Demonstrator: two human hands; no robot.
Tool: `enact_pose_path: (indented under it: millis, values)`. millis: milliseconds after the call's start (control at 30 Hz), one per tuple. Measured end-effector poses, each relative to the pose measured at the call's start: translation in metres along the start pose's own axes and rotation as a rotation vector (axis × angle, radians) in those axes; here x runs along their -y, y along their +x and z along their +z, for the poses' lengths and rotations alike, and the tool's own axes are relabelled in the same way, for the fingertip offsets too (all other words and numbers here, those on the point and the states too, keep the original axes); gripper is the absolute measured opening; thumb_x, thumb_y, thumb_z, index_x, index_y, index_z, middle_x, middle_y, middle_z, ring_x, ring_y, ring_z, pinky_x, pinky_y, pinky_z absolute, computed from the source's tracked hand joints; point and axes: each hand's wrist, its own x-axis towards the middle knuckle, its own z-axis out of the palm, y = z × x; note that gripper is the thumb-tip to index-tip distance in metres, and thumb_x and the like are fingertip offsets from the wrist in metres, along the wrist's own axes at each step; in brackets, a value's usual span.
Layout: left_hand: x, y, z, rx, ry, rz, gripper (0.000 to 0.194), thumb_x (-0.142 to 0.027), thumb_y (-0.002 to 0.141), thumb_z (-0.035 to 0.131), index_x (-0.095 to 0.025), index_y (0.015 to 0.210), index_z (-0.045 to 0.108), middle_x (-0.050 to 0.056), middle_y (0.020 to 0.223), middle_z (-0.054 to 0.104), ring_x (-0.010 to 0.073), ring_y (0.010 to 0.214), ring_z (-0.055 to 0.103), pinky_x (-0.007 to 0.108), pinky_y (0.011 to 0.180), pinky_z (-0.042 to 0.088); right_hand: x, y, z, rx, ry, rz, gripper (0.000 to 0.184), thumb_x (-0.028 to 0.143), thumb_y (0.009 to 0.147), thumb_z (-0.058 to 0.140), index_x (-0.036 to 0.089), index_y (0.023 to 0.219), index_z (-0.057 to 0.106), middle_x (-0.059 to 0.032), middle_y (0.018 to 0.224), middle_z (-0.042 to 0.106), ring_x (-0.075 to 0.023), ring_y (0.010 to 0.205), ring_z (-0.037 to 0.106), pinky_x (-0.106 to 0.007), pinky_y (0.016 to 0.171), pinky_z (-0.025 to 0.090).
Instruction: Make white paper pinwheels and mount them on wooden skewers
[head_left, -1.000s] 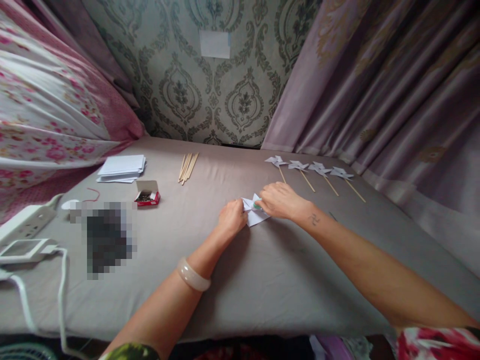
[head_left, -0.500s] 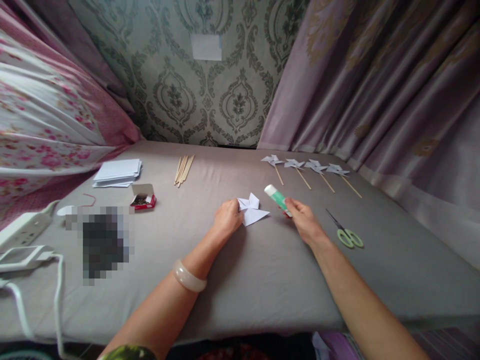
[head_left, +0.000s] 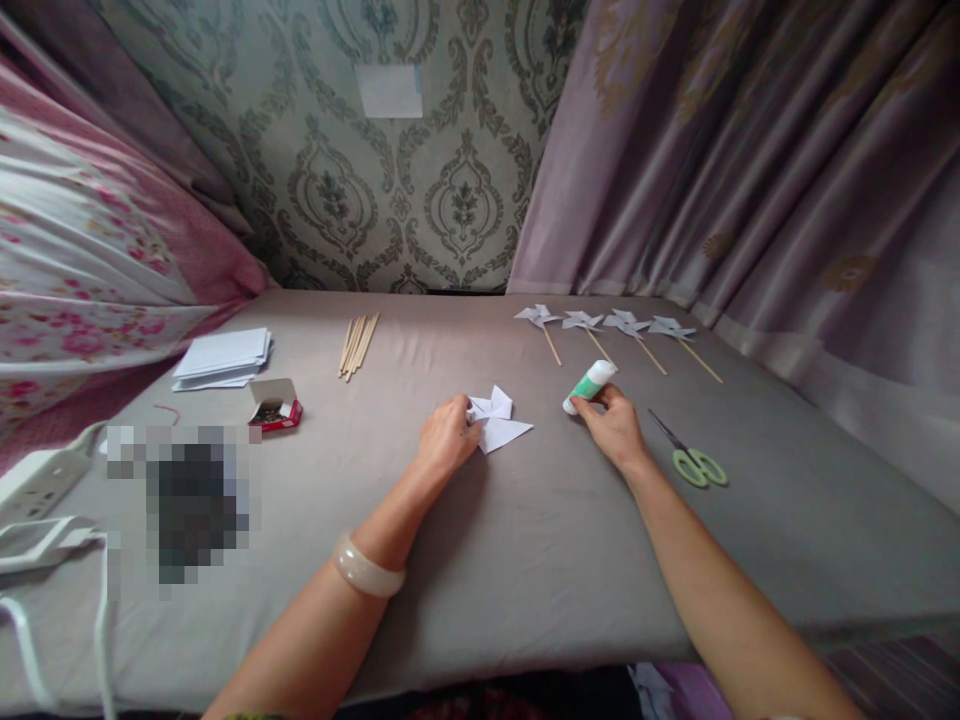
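Observation:
My left hand is closed on the left side of a white paper pinwheel, whose pointed blades stick out to the right of my fingers. In my right hand is a green and white glue stick, gripped near its lower end and tilted with its white upper end to the right. The glue stick is apart from the paper. Green-handled scissors lie to the right of my right hand. Beyond it rest several finished-looking pinwheels on sticks.
Several thin wooden sticks lie at the back. To the left are a stack of white paper, an open small red box with tiny items, a blurred-out dark object and a white power strip with cables.
My right hand has turned the glue stick from leaning left to leaning right and shifted slightly right. The left hand still holds the paper pinwheel. The whole view has shifted a little.

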Motion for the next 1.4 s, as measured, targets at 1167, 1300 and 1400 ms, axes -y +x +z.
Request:
enact_pose_path:
  millis: [1167,1300,1400]
  values:
    - [0.006,0.006,0.004,0.010,-0.107,0.040,0.028,-0.019,0.078,0.055,-0.017,0.102,0.068,0.006,0.082,0.070,0.0159,0.069,0.060,0.025,0.066,0.044,0.076,-0.052,0.024,0.613,-0.417,-0.666,0.025,0.028,0.078,0.069,0.021,0.100,0.062,-0.0056,0.112,0.066,-0.0238,0.106,0.055,-0.037,0.088,0.033]
    - [0.006,0.007,0.005,0.021,-0.090,0.028,0.027,-0.019,0.077,0.055,-0.018,0.101,0.068,0.006,0.082,0.069,0.0151,0.067,0.059,0.025,0.065,0.043,0.072,-0.046,0.035,0.619,-0.461,-0.694,0.014,0.029,0.082,0.066,0.020,0.092,0.061,-0.0054,0.098,0.068,-0.0225,0.097,0.058,-0.037,0.085,0.031]
    - [0.006,0.007,0.004,0.030,-0.083,0.028,0.028,-0.018,0.076,0.055,-0.018,0.101,0.068,0.005,0.083,0.069,0.0150,0.068,0.058,0.025,0.065,0.043,0.068,-0.049,0.037,0.583,-0.450,-0.712,0.012,0.029,0.085,0.063,0.019,0.089,0.061,-0.0051,0.095,0.068,-0.0206,0.091,0.059,-0.036,0.084,0.030]
